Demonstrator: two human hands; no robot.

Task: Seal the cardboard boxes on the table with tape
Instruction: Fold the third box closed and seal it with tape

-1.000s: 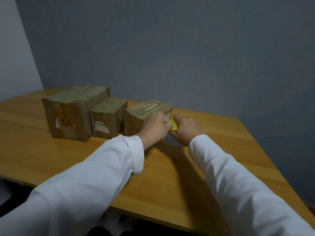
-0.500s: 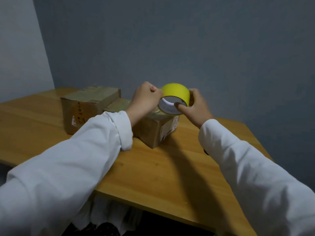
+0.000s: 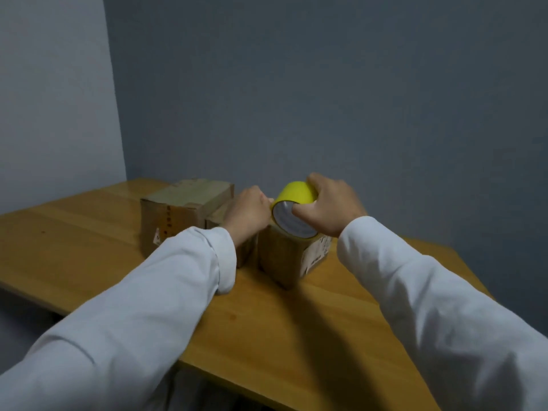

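Item: round yellow roll of adhesive tape [image 3: 296,194] with a pale grey inner core, held in the air just above the nearest brown cardboard box [image 3: 289,256]. The roll is gripped by the right hand [image 3: 332,207], thumb set at the core and fingers curled over the top. The left hand [image 3: 247,215] is closed at the roll's left edge, fingertips touching it; whether a tape end is pinched cannot be told. A larger taped brown cardboard box [image 3: 178,209] stands further left. All rest on a smooth, light wooden table [image 3: 89,241]. Both arms are clad in white fabric sleeves [image 3: 148,307].
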